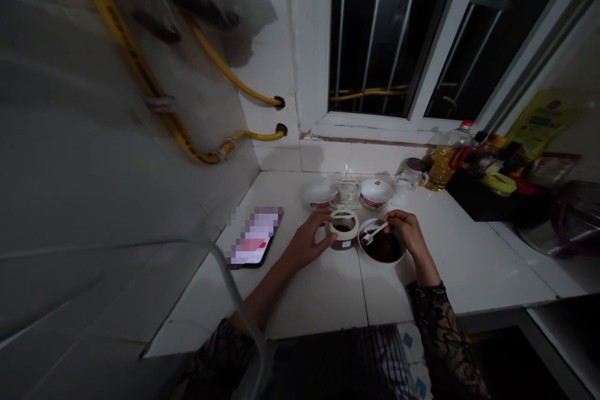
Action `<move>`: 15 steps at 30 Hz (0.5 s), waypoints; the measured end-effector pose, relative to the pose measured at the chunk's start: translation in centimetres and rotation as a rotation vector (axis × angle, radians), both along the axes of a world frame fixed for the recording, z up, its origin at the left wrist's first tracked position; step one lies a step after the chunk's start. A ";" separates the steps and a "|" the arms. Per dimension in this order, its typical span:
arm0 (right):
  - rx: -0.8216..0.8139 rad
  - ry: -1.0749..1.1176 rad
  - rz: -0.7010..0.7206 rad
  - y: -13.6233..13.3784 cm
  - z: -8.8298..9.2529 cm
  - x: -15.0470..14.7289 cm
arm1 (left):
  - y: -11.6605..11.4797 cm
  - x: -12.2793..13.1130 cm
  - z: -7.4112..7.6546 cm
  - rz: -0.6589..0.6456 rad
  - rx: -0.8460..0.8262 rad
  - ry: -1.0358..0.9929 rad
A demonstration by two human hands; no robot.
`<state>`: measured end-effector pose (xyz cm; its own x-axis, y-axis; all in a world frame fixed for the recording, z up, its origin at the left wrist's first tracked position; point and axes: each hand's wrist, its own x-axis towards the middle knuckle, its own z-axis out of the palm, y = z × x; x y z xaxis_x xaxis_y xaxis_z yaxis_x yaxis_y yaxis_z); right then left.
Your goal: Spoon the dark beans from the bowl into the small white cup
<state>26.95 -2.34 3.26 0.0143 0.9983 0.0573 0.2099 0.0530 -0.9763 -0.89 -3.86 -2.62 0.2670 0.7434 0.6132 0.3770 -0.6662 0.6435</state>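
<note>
My right hand (409,231) pinches a small white spoon (376,232), its scoop end tilted down over a bowl (360,249) of dark red, loose-looking food. What that food is, I cannot make out. Just left of the bowl stands a small jar (344,241) with a wide cream rim and dark contents. Around its left side my left hand (310,240) is closed, thumb at the front and fingers at the rim. Jar and bowl sit close together on the white tiled counter (319,300).
Behind the jar stand two white bowls (376,192), a clear glass jar (347,192) and a lidded cup (415,175). A lit phone (255,237) lies at left. On the right are an oil bottle (443,162) and a black condiment box (482,197). A pale tube (234,290) crosses the near left.
</note>
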 end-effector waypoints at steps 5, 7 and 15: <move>-0.014 0.040 -0.039 0.0 0.3 0.1 | -0.2 0.1 0.2 0.006 -0.009 -0.005; -0.014 0.039 -0.049 0.0 0.2 0.2 | -0.2 0.1 0.3 0.002 -0.013 -0.013; 0.228 0.077 -0.166 0.0 0.8 -0.8 | -0.1 0.1 0.3 -0.010 -0.004 -0.028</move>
<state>26.16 -2.36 4.02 0.1899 0.9433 0.2723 0.1597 0.2440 -0.9565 -0.77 -4.00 -2.30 0.2574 0.7432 0.6176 0.3524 -0.6673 0.6562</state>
